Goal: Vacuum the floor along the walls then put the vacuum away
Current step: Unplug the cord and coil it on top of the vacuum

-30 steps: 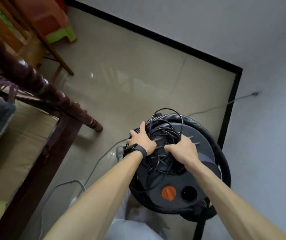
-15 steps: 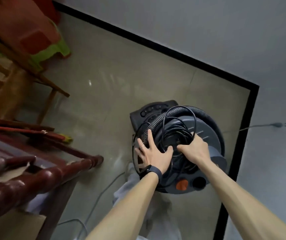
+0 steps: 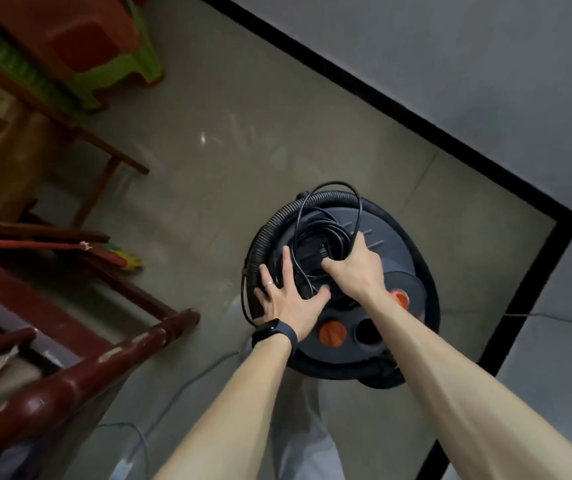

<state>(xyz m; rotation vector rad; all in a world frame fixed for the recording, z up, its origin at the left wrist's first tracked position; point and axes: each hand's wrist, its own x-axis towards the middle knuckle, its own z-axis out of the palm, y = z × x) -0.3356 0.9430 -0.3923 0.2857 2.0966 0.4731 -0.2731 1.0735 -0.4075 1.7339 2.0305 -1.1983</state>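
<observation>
Put-away stage: canister vacuum [image 3: 404, 271] stands on the floor [image 3: 243, 150] near the room corner, with hose [image 3: 267, 230] and power cord [image 3: 322, 233] coiled on its lid.
The left hand [image 3: 288, 296] lies flat, fingers spread, on lid and hose. The right hand [image 3: 357, 268] curls round the power cord bundle. Vacuuming is judged done; final stowing remains. Black skirting [image 3: 381, 95] is close on the right and a wooden bed rail [image 3: 104, 362] on the left, with open floor ahead.

vacuum [image 3: 395, 271]: dark grey, plain
caps [image 3: 332, 334] on the vacuum's near side: orange
hose [image 3: 264, 230] round the vacuum's rim: black, ribbed
cord [image 3: 329, 230] atop the vacuum: black
floor [image 3: 243, 133] under the vacuum: glossy grey-beige tiles
skirting [image 3: 381, 98] beyond the vacuum: black
wall [image 3: 451, 46] behind the vacuum: pale grey
stools [image 3: 70, 29] far left of the vacuum: red over green
bed rail [image 3: 104, 367] left of the vacuum: maroon, chipped
</observation>
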